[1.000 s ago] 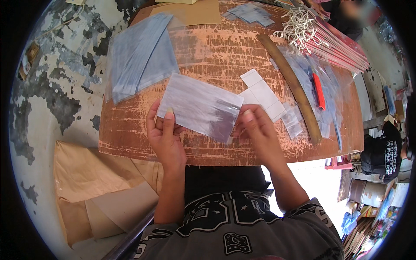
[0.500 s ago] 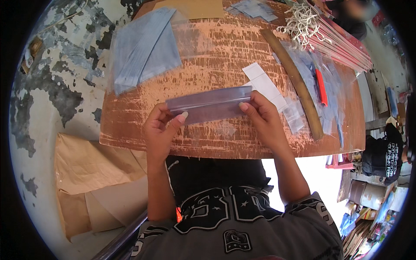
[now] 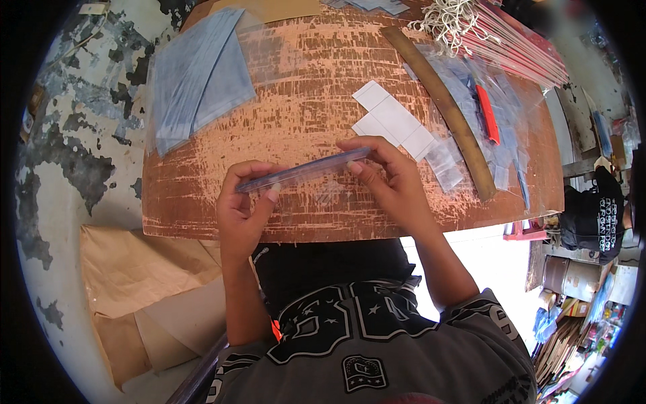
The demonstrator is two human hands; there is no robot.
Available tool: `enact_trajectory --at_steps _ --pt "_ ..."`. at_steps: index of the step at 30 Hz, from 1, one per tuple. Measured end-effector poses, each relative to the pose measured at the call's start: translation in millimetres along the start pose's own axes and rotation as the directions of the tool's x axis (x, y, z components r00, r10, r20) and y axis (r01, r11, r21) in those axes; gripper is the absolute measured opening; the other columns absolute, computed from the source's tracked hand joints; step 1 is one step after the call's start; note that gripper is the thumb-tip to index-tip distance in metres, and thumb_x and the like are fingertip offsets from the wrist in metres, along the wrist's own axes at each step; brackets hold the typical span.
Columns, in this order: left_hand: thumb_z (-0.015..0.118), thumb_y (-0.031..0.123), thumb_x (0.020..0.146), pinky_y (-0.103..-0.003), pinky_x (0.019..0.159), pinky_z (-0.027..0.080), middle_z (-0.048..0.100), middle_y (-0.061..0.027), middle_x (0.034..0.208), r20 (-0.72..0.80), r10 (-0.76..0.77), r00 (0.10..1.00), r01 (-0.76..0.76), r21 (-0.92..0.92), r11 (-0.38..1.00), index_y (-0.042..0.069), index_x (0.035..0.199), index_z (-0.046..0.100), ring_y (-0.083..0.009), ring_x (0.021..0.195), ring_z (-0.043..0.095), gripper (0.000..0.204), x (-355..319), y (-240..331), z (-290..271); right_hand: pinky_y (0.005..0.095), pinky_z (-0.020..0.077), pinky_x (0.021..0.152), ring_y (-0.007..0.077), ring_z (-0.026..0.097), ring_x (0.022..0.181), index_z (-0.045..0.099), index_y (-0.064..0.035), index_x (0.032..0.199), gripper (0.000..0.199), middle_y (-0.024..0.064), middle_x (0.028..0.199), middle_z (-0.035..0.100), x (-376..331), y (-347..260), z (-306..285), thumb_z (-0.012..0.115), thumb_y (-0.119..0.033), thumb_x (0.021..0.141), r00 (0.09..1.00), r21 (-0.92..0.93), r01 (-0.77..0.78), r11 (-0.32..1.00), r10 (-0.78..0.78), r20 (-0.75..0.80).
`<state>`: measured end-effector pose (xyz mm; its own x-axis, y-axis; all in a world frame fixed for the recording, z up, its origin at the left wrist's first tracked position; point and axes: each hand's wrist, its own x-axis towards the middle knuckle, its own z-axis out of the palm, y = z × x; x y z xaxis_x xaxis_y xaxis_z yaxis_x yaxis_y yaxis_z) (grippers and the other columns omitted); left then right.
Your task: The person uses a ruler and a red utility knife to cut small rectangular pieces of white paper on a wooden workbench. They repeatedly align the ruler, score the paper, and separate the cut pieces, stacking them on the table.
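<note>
Both of my hands hold a thin stack of clear bluish plastic bags [image 3: 303,172] on edge above the worn wooden board [image 3: 303,87]. My left hand [image 3: 243,209] pinches its left end. My right hand [image 3: 390,178] grips its right end with fingers curled over the top. The stack is seen almost edge-on and tilts up to the right. Just beyond my right hand lie white paper rectangles [image 3: 393,121] flat on the board.
A pile of clear bluish bags [image 3: 195,81] lies at the board's far left. A long wooden ruler [image 3: 441,108], a red cutter [image 3: 488,114] and more clear bags lie at right, sticks with white string [image 3: 484,34] behind. Brown paper [image 3: 141,283] covers the floor at left.
The plastic stack lay flat on the board a second ago. I lifted it and turned it onto its edge, and it now stands thinner and nearer the board's front.
</note>
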<state>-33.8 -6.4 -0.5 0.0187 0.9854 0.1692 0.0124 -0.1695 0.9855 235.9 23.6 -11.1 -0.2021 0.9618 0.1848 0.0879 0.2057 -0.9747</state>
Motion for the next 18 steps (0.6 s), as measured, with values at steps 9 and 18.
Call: enact_trajectory --at_steps 9,18 --pt "0.072 -0.006 0.098 -0.038 0.111 0.052 0.069 -0.0189 0.134 0.017 0.110 0.994 -0.105 -0.199 0.974 0.000 0.140 0.055 -0.0235 0.128 0.064 0.046 2.5 -10.3 8.7 0.0347 0.0562 0.101 0.0201 0.073 0.120 0.060 -0.0052 0.151 0.042 0.0126 0.134 0.074 -11.9 -2.8 26.5 0.065 -0.017 0.112 0.996 0.026 -0.049 0.998 0.051 -0.067" --pt "0.074 0.001 0.102 -0.028 0.091 0.057 0.079 -0.0101 0.118 -0.057 -0.007 0.998 0.005 -0.031 1.000 -0.004 0.129 0.073 -0.0130 0.100 0.071 0.027 -9.1 -11.3 -11.0 0.0328 0.0558 0.090 0.0179 0.073 0.101 0.070 -0.0038 0.139 0.029 0.0119 0.117 0.080 -6.3 1.6 7.1 0.063 -0.013 0.112 0.998 -0.210 -0.064 0.976 0.063 -0.009"
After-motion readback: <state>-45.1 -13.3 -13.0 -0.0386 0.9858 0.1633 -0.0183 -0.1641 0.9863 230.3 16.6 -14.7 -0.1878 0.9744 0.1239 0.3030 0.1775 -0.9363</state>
